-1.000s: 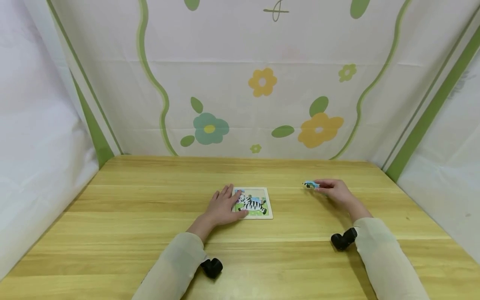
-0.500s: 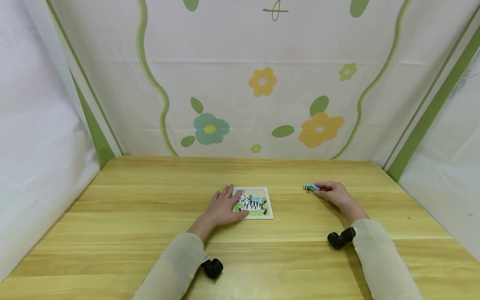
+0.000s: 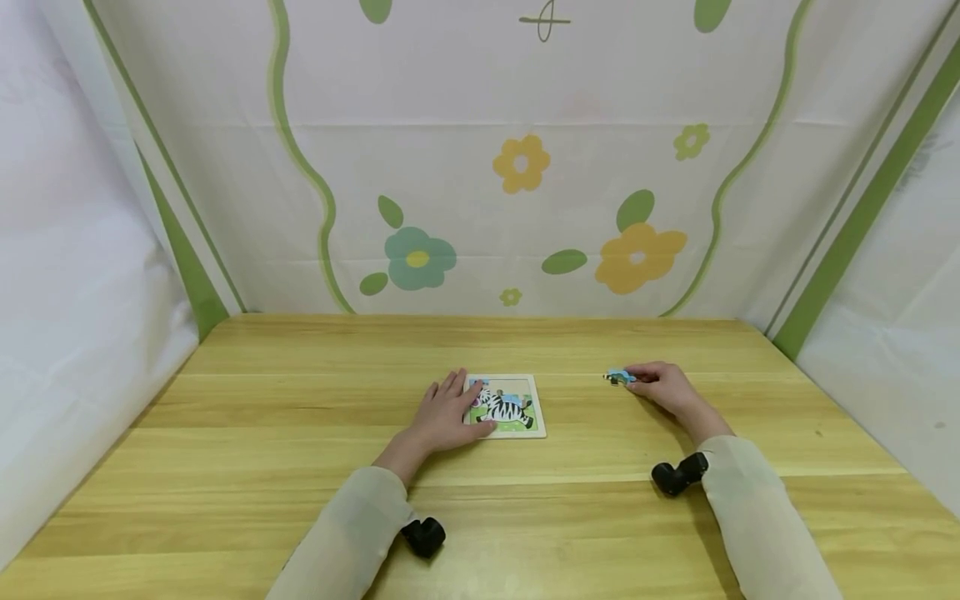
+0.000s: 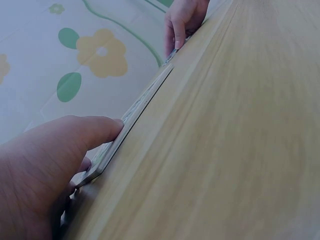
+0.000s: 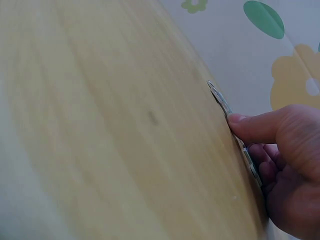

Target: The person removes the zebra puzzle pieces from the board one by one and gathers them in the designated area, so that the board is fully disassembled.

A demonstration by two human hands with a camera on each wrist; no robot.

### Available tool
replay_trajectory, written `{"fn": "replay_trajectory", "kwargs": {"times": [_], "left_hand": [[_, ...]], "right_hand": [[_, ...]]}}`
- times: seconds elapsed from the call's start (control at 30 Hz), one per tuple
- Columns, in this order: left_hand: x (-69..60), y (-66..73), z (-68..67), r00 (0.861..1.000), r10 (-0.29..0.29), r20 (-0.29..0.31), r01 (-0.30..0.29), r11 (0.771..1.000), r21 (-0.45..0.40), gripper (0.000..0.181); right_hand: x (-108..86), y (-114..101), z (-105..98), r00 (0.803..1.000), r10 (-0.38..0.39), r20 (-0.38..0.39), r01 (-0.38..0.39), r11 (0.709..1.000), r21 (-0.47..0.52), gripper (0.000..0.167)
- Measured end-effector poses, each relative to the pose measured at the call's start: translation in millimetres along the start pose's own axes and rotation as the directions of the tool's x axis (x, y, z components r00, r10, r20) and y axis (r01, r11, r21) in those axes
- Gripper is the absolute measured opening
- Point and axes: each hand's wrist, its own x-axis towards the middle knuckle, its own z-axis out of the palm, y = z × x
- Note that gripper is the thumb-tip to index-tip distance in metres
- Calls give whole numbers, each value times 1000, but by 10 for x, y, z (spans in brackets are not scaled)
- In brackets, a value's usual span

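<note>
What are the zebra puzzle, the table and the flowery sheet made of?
The zebra puzzle looks like thin wood or stiff board: flat, pale-edged, with colors printed on top. The table looks like wood or wood-look laminate, with streaky grain and a soft shine. The flowery sheet seems to be dull cloth or thin plastic, as creases run across it.

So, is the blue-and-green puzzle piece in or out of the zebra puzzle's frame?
Out. The right hand pinches the blue-and-green puzzle piece; tabletop shows between it and the zebra puzzle's frame.
</note>
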Motion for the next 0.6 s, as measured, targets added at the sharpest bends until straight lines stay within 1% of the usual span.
{"fn": "replay_trajectory", "kwargs": {"times": [0.43,0.6], "left_hand": [[-15,-17,-17,1000,6,-10,-6,1000,4,72],[-14,-10,-9,1000,3,-1,-3,1000,7,73]], "right_hand": [[10,-46,10,1000,1,23,-2,1000,1,43],[17,-77,-35,998,-1,61,2,1000,-17,47]]}}
